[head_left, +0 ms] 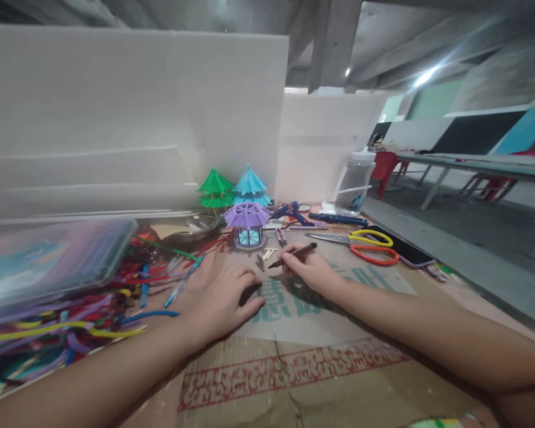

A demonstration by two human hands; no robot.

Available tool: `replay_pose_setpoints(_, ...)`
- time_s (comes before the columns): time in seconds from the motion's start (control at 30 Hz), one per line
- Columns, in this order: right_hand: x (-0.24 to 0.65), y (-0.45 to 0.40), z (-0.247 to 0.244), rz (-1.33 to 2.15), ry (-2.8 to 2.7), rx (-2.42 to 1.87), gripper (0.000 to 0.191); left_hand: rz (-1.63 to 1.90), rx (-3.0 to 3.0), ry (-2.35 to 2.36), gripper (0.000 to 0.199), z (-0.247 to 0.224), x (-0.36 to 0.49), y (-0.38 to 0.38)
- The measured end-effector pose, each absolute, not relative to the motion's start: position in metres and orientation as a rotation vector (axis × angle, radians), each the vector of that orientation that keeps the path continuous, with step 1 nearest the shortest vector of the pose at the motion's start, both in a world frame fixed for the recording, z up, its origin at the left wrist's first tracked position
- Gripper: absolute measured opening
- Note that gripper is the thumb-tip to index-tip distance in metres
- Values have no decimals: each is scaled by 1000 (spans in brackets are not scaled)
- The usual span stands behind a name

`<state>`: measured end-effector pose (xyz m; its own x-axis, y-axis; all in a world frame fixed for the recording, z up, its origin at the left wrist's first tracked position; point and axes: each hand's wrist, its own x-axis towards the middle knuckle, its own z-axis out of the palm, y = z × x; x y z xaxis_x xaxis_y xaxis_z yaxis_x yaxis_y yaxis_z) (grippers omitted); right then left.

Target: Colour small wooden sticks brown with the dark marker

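- Dark pen (305, 248): in the R hand (311, 271), right of centre on the desk (225, 364), over the pale sheet w/ green lettering (374, 303); R fingers pinch it, tip pointing left, near the loose sticks.
- L hand (226, 299): resting on the near left part of the sheet, fingers half curled; can't tell if anything's under them.
- Dark sticks (260, 262): short, loose, just left of the pen tip, not fixed to anything.
- Pale sticks (269, 255): a few, also loose, just beyond; prob. uncoloured, so colouring looks part done, judging by the mix of tones.
- Purple model (248, 216): far side of the sheet, upright; base, posts & one fringed roof tier are on. Top is flat, w/ no peak, so it looks the least complete of the three.
- Blue model (250, 182) & green model (214, 185): behind it, each w/ two roof tiers & a pointed top; roofs look done, lower parts partly hidden.
- Left to do, as far as visible: loose sticks unattached, purple top w/o upper tier. Exact share done: can't tell.
- Scissors (351, 241): lying to the right, unheld; glue gun (295, 212) far, also unheld.
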<state>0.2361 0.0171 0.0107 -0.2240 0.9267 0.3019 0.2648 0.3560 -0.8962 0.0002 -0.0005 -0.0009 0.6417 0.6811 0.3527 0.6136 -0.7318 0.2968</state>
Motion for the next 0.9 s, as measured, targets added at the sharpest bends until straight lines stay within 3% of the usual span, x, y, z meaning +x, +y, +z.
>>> replay_pose_setpoints(0.17, 234, 16, 11, 860, -1708, -1075, 20, 667, 2662, 1049, 19, 0, -1, 1)
replay_pose_setpoints(0.4, 235, 6, 17, 838, -1808, -1079, 18, 627, 2676, 958, 53, 4, -8, 4)
replay_pose_setpoints(0.6, 237, 3, 22, 808, -1866, -1040, 20, 661, 2628, 1027, 36, 2, -8, 10)
replay_pose_setpoints(0.9, 237, -3, 18, 830, -1969, -962, 15, 734, 2544, 1059, 27, 2, -6, 10)
